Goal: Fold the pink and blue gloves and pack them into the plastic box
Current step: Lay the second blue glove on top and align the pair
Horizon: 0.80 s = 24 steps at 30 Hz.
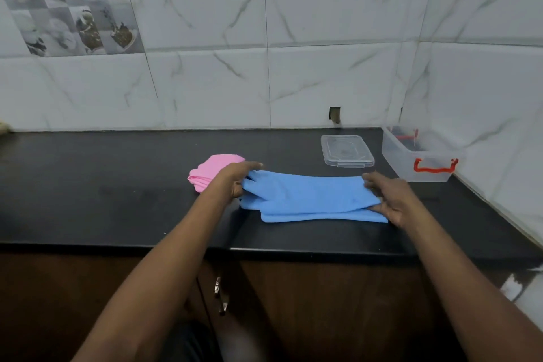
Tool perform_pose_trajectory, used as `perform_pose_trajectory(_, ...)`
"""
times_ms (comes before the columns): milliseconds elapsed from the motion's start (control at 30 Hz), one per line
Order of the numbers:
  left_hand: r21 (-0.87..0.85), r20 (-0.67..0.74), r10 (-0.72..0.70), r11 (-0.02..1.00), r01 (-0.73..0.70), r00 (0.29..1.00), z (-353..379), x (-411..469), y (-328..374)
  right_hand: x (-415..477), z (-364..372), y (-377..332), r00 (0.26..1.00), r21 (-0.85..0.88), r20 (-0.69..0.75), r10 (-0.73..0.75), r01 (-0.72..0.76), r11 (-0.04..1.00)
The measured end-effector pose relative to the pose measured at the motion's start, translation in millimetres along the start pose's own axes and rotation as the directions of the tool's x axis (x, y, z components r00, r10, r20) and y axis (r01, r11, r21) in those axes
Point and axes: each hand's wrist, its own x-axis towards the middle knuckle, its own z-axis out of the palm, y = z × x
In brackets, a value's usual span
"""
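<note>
The blue gloves [308,195] lie stacked flat on the black counter [117,185], fingers pointing left and cuffs to the right. My left hand [235,178] grips their finger end. At the cuff end, my right hand [388,197] pinches the top layer. A folded bundle of pink gloves [210,172] sits just behind my left hand, partly hidden by it. The clear plastic box [417,156] with red clips stands open in the far right corner.
The box's clear lid [346,150] lies flat on the counter left of the box. Marble-tiled walls close the back and the right side. The counter's front edge runs just below the gloves, with wooden cabinet doors underneath.
</note>
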Motion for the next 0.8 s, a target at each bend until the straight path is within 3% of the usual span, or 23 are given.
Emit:
perform_pose_trajectory(100,0.249,-0.104,0.054,0.968,-0.026,0.993,-12,6,-1,10,6,6,0.991,-0.343,-0.085,-0.101,0.066,0.937)
perform_pose_trajectory(167,0.313,-0.177,0.117,0.948,-0.056,0.977,-14,4,-2,12,11,4,0.979,-0.576,-0.129,-0.16,0.058,0.816)
perform_pose_trajectory(200,0.328,-0.2,0.143,0.942,-0.071,0.969,-13,2,-2,12,13,2,0.976,-0.607,-0.139,-0.17,0.052,0.793)
perform_pose_trajectory(367,0.404,-0.116,0.23,0.9,-0.165,0.966,-12,-1,4,11,11,-10,0.98,-0.446,-0.124,-0.156,0.085,0.891)
perform_pose_trajectory(533,0.422,-0.121,0.223,0.894,-0.153,0.967,-1,3,-15,6,0,7,0.971,-0.606,-0.151,-0.184,0.056,0.793)
perform_pose_trajectory(800,0.522,-0.202,0.287,0.84,-0.145,0.936,7,5,-19,7,-3,18,0.948,-0.675,-0.156,-0.278,0.103,0.731)
